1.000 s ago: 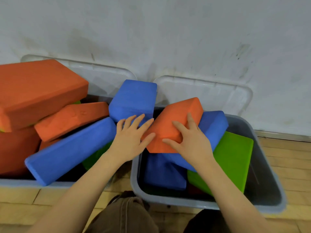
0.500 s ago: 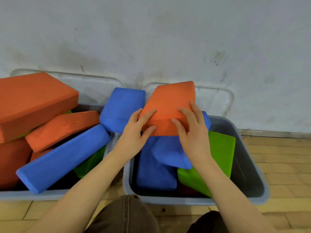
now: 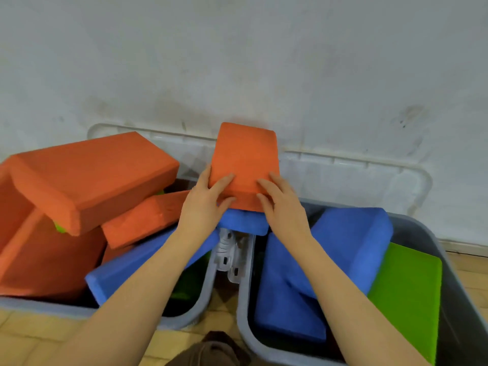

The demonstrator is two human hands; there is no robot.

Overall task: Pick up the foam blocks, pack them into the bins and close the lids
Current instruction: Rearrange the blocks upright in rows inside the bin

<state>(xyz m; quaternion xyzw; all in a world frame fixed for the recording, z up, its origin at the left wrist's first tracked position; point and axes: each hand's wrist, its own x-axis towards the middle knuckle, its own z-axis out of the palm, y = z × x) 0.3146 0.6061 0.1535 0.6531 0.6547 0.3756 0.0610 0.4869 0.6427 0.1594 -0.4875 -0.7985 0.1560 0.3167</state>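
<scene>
Two hands hold one orange block (image 3: 244,159) between them in the head view, above the gap where the two grey bins meet. The left hand (image 3: 204,204) grips the block's near left corner: its fingers (image 3: 223,180) lie spread across the top face, the thumb pressing against the near edge. The right hand (image 3: 284,207) takes the near right corner the same way, fingers spread flat on top and curling down over the front edge. Most of the block reaches away beyond the fingertips toward the wall (image 3: 237,62), tilted up at its far end.

Just under both hands sits a blue block (image 3: 244,224), bridging the rims. Left of the left hand, the left bin (image 3: 203,297) is heaped with orange blocks (image 3: 89,175) and a long blue one (image 3: 126,270). Right of the right wrist, the right bin (image 3: 427,233) holds blue blocks (image 3: 348,244) and a green block (image 3: 406,294). Both clear lids (image 3: 351,175) stand open against the wall.
</scene>
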